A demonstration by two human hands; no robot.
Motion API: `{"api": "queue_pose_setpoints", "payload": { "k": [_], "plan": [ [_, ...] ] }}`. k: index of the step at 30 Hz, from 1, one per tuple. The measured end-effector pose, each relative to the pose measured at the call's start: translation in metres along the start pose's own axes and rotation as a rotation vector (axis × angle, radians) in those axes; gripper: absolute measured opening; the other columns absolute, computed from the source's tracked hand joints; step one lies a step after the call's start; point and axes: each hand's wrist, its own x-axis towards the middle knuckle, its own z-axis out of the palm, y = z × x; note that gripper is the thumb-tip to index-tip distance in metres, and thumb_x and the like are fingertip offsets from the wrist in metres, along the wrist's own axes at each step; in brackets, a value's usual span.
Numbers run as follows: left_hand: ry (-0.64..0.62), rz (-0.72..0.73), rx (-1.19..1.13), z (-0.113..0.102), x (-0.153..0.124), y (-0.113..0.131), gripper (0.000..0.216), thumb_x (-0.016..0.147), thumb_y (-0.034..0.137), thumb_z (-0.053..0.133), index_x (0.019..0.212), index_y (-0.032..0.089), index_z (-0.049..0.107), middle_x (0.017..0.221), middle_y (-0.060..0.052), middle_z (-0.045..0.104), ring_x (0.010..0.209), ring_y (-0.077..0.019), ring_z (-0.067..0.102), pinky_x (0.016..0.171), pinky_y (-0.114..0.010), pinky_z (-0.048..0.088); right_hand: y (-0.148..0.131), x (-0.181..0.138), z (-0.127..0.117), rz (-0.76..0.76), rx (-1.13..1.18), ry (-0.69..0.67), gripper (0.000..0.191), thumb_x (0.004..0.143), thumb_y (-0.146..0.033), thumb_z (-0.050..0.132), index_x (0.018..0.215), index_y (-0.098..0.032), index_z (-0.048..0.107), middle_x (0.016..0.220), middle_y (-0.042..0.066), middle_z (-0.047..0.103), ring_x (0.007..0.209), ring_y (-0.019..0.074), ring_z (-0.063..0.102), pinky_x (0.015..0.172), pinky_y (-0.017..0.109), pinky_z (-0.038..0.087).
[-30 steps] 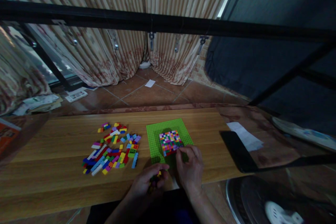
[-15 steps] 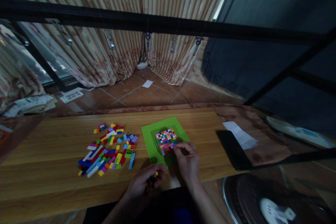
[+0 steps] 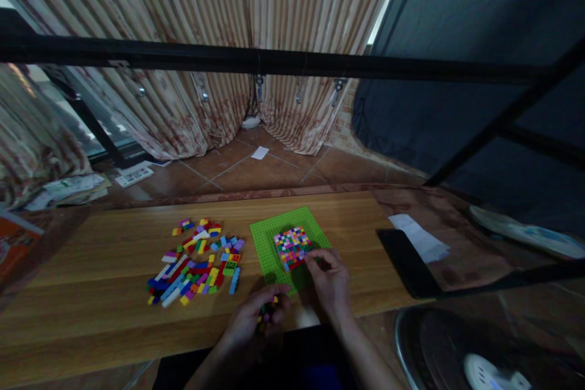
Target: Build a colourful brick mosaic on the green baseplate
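Note:
A green baseplate point(image 3: 264, 242) lies on the wooden table, turned at a slant. On it stands a square block of many-coloured building bricks point(image 3: 291, 245). My right hand point(image 3: 329, 277) is at the near right corner of that block, thumb and forefinger pinched together; whatever sits between the tips is too small to make out. Below the plate's near edge, my left hand point(image 3: 260, 311) is curled round several small loose bricks point(image 3: 267, 314), some yellow, pink and dark ones showing between the fingers.
Left of the plate spreads a pile of loose bricks point(image 3: 196, 268) in many colours and lengths. A black phone-like slab point(image 3: 408, 263) lies at the table's right end beside white paper point(image 3: 419, 237). A black bar point(image 3: 292, 64) crosses ahead. A white power strip point(image 3: 478, 372) sits low right.
The view has shifted slightly, so the table things appear a little lower and further right. Both hands keep nearly the same place and grip relative to the plate.

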Motion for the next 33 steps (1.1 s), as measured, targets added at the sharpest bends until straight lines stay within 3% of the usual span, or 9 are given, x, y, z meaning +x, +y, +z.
{"api": "queue_pose_setpoints", "payload": {
  "k": [3,6,8,14,17,25,33],
  "plan": [
    [0.083,-0.008,-0.19,0.002,0.0,0.001,0.017,0.079,0.019,0.06,0.092,0.009,0.065,0.073,-0.005,0.061,0.049,-0.0045,0.05,0.041,-0.014,0.035,0.002,-0.002,-0.009,-0.04,0.065,-0.03,0.017,0.077,-0.036,0.064,0.082,-0.021,0.072,0.086,0.005,0.065,0.081,0.0183,0.06,0.073,0.033,0.049],
    [0.119,0.003,-0.376,0.003,-0.001,0.001,0.018,0.085,0.018,0.054,0.097,0.01,0.063,0.086,-0.009,0.067,0.072,-0.0118,0.064,0.062,-0.02,0.051,0.001,-0.009,-0.02,-0.053,0.063,0.008,0.021,0.079,-0.037,0.062,0.088,-0.021,0.072,0.093,0.007,0.065,0.088,0.0201,0.06,0.077,0.036,0.049],
    [0.071,0.019,-0.432,0.002,-0.001,0.001,0.024,0.087,0.021,0.05,0.105,0.009,0.061,0.097,-0.013,0.068,0.087,-0.017,0.066,0.076,-0.028,0.053,-0.003,-0.018,-0.024,-0.041,0.046,-0.018,0.021,0.082,-0.037,0.06,0.089,-0.021,0.071,0.093,0.007,0.066,0.09,0.0208,0.061,0.079,0.037,0.05],
    [-0.105,0.045,-0.431,-0.006,-0.001,-0.002,0.037,0.091,0.029,0.042,0.121,0.01,0.055,0.117,-0.015,0.063,0.112,-0.0225,0.058,0.093,-0.033,0.045,-0.026,-0.049,-0.016,-0.096,0.027,-0.409,0.018,0.086,-0.031,0.055,0.096,-0.026,0.069,0.094,0.005,0.067,0.088,0.0185,0.063,0.076,0.031,0.052],
    [-0.137,0.062,-0.405,-0.007,-0.003,-0.001,0.042,0.092,0.032,0.039,0.124,0.01,0.053,0.12,-0.015,0.062,0.117,-0.0237,0.054,0.094,-0.033,0.044,-0.035,-0.057,-0.007,-0.16,-0.038,-0.519,0.02,0.087,-0.026,0.053,0.1,-0.027,0.067,0.098,0.004,0.065,0.09,0.0182,0.063,0.078,0.031,0.053],
    [-0.148,0.045,-0.406,-0.002,-0.008,0.004,0.045,0.093,0.035,0.037,0.127,0.009,0.05,0.125,-0.015,0.059,0.119,-0.0236,0.052,0.095,-0.032,0.041,-0.035,-0.059,0.002,-0.233,-0.187,-0.497,0.018,0.087,-0.024,0.053,0.099,-0.026,0.067,0.096,0.004,0.063,0.087,0.0182,0.063,0.077,0.03,0.052],
    [-0.179,0.052,-0.394,-0.006,-0.004,0.0,0.042,0.094,0.034,0.036,0.123,0.01,0.053,0.125,-0.014,0.059,0.121,-0.0246,0.051,0.102,-0.036,0.036,-0.037,-0.051,-0.004,-0.16,-0.143,-0.385,0.018,0.089,-0.029,0.053,0.095,-0.025,0.069,0.094,0.004,0.062,0.086,0.0167,0.062,0.076,0.029,0.051]
  ]
}}
